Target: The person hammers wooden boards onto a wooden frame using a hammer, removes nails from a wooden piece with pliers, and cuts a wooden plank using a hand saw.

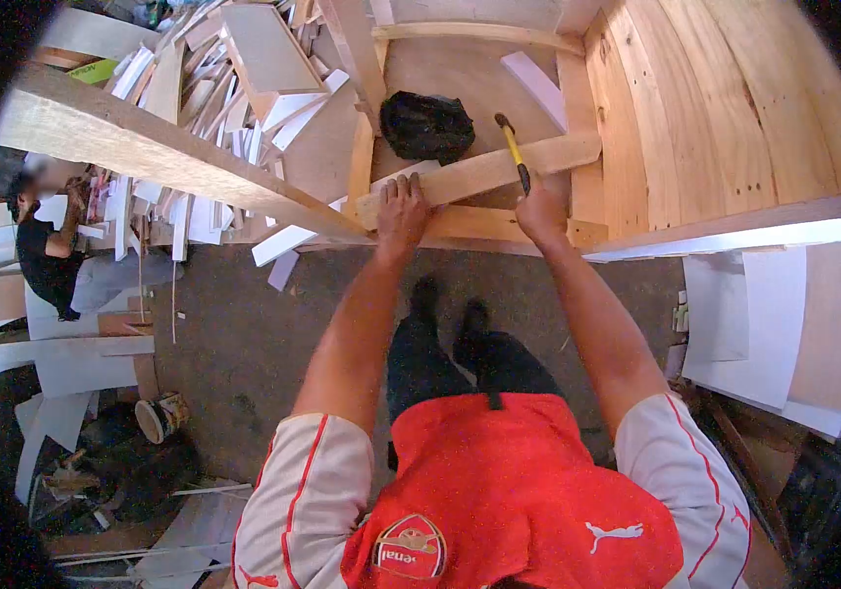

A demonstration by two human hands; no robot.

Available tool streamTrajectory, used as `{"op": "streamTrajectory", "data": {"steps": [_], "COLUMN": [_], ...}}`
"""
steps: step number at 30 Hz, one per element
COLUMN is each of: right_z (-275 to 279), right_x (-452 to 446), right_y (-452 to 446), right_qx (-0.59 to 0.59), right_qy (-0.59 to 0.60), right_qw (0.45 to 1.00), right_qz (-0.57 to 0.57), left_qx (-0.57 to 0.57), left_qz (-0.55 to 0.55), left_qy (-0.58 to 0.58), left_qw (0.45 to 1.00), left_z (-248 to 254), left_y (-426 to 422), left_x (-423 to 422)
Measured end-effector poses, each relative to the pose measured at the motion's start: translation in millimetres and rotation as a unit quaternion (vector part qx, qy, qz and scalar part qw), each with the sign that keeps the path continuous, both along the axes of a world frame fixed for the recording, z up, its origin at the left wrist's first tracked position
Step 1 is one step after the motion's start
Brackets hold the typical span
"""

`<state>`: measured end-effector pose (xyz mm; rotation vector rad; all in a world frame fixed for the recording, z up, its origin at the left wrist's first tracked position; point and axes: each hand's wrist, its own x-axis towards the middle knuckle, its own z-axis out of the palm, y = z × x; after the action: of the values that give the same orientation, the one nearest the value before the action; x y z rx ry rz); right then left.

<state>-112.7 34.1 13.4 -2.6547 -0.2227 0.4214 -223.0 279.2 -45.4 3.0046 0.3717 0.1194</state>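
Observation:
A loose wooden board [499, 171] lies slanted across a wooden frame [479, 224]. My left hand [403, 210] rests over the board's left end, its fingers bent over the wood. In my right hand [541, 211] is a hammer [513, 147] with a yellow and black handle, held above the board's right half with its head pointing away from me. A black plastic bag [427, 127] sits inside the frame, just behind the board.
A long beam [175, 147] slants across the upper left. Wood offcuts [214, 88] are heaped behind it. Another person [48, 240] is at far left. A plank panel [725, 108] stands right; white sheets [784, 329] lie below it. A bucket [161, 417] is lower left.

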Motion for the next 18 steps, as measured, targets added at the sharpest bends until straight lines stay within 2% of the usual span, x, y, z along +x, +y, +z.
{"op": "streamTrajectory", "data": {"steps": [2, 5, 7, 11, 14, 18], "right_z": [7.5, 10.0, 20.7, 12.3, -17.9, -19.0], "right_x": [1.0, -4.2, -9.0, -0.2, 12.5, 22.6], "right_y": [-1.1, -2.1, 0.7, 4.8, 15.4, 27.1], "right_qx": [0.009, 0.086, 0.116, 0.07, 0.078, 0.049], "right_qy": [0.017, -0.002, 0.004, -0.044, -0.024, 0.025], "right_qw": [1.0, 0.996, 0.992, 0.996, 0.995, 0.997], "right_qz": [-0.008, -0.031, -0.057, -0.029, -0.054, -0.061], "left_qx": [-0.014, 0.071, 0.03, -0.05, -0.067, -0.053], "left_qz": [0.006, 0.033, 0.047, 0.059, 0.053, 0.1], "left_qy": [-0.007, -0.087, -0.044, -0.005, -0.002, 0.034], "left_qw": [1.0, 0.993, 0.997, 0.997, 0.996, 0.993], "left_z": [-2.9, -42.3, -31.9, -3.4, -2.6, 7.6], "left_y": [-2.7, -22.8, -42.0, -55.1, -52.2, -62.1], "left_x": [-3.1, -24.7, -41.3, -52.2, -54.5, -51.6]}}
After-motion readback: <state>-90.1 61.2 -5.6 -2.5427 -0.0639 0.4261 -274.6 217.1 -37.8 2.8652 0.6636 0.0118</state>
